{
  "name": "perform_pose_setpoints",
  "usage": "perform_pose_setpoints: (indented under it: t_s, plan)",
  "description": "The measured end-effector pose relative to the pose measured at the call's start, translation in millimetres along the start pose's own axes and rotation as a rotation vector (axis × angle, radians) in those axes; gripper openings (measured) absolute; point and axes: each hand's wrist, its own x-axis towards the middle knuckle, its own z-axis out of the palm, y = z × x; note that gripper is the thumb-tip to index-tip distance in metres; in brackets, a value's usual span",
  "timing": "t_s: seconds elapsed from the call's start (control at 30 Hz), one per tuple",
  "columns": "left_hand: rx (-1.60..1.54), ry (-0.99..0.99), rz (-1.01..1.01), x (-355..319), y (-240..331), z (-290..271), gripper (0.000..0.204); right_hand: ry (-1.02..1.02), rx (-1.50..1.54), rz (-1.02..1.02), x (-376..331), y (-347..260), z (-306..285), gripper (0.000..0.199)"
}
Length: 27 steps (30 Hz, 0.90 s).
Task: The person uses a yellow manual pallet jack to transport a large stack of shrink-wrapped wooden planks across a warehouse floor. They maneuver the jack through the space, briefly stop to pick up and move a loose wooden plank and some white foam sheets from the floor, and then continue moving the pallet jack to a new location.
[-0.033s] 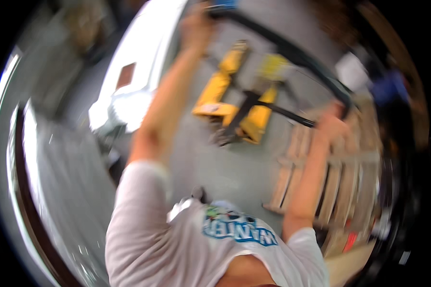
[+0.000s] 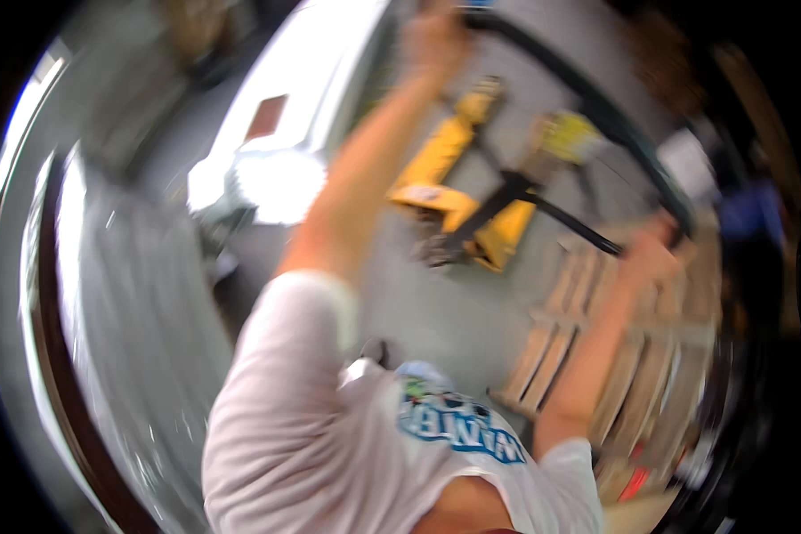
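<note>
A long, dark, curved bar (image 2: 587, 93) stretches between my raised arms, across the upper right of the view. At its far left end, my left hand (image 2: 436, 44) is closed round it, blurred and near the top edge. The lower right end is in my right hand (image 2: 654, 254), whose fingers wrap it. A thinner black bar (image 2: 570, 222) runs up to beside my right hand; whether it joins the curved bar I cannot tell. Beyond and below, a yellow pallet jack (image 2: 436, 156) stands on the grey floor, with a yellow-green patch (image 2: 571, 136) near the curved bar.
Wooden pallets (image 2: 627, 356) lie to the right, below my right forearm. Left of my left arm is a bright white surface (image 2: 316, 53) with a brown patch. Sheeting-like grey material (image 2: 142, 329) fills the lower left. A blue object (image 2: 752, 214) is at the far right.
The surroundings and both hands have shifted a little to the right in the picture. My hands keep their hold on the curved bar.
</note>
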Motion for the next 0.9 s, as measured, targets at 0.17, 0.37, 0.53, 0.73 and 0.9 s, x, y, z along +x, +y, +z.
perform_pose_setpoints:
  t_s: [0.17,0.37,0.53,0.73,0.9]
  plan:
    - [-0.144,0.185,-0.184,81,-5,221,0.026,0.113,0.019,-0.171,151,37,141,0.018]
    - [-0.201,0.300,-0.095,129,-55,347,0.027,0.137,0.181,-0.234,199,76,223,0.017]
    - [-0.230,0.097,0.018,172,-66,434,0.023,0.152,0.094,-0.200,296,135,287,0.016]
    - [-0.221,0.167,-0.070,229,-86,565,0.028,0.197,0.218,-0.181,406,175,388,0.014]
    - [-0.239,0.124,-0.159,270,-84,672,0.028,0.167,0.221,-0.095,504,205,453,0.012]
